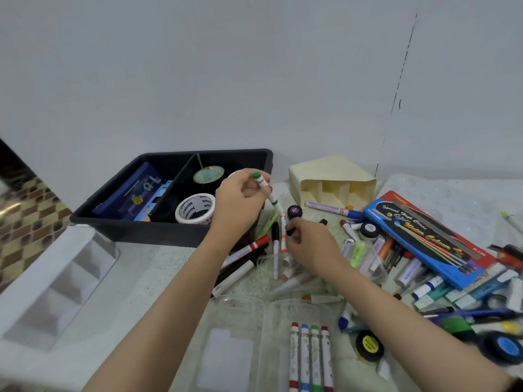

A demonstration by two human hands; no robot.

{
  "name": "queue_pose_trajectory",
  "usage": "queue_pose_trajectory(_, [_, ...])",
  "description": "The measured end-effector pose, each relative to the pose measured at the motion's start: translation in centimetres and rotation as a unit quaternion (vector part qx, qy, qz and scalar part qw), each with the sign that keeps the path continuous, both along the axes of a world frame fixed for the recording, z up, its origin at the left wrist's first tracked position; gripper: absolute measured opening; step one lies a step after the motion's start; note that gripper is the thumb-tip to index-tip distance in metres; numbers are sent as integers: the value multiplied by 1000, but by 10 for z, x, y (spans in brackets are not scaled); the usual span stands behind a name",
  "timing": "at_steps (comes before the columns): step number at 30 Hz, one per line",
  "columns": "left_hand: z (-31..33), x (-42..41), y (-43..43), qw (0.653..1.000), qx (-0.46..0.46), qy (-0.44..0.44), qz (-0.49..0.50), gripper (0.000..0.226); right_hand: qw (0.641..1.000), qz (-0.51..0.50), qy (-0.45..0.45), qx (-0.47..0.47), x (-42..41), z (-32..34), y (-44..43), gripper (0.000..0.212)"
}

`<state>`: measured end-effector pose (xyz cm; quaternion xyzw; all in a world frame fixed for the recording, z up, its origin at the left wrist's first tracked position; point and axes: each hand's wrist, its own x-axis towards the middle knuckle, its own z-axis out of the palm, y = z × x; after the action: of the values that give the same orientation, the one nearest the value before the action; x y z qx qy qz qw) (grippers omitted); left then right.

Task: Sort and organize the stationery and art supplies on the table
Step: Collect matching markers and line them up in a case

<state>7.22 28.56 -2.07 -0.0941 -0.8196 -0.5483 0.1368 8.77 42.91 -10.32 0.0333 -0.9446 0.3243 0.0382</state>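
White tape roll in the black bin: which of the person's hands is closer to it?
Left. The left hand, gripping a green-capped marker, is just right of the tape roll; the right hand, pinching a dark piece, is farther right.

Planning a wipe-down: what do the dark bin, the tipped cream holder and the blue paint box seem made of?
Dark bin: likely matte moulded plastic, with a rounded rim. Cream holder: probably plastic, smooth, with thin dividers. Blue paint box: apparently glossy printed card, given its flat panels and sheen.
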Motion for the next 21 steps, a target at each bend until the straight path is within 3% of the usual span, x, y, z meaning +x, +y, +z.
queue_pose_trajectory(4, [-9, 11, -22, 998, 41, -37, 15, 21, 982, 14, 21, 188, -7, 5, -21, 14])
queue_pose_trajectory(7, [-18, 18, -36, 994, 82, -71, 27, 20, 972, -7, 9, 233, -7, 8, -31, 18])
queue_pose_trajectory(12, [-24, 30, -49, 991, 102, -77, 31, 19, 979, -63, -17, 193, -13, 12, -42, 13])
queue_pose_trajectory(17, [-26, 48, -61, 987, 131, -89, 26, 23, 988, -74, -48, 125, -9, 16, -38, 23])
queue_pose_trajectory(21, [-30, 69, -69, 986, 127, -106, -2, 35, 996, -88, -28, -7, 13, 20, -17, 15])
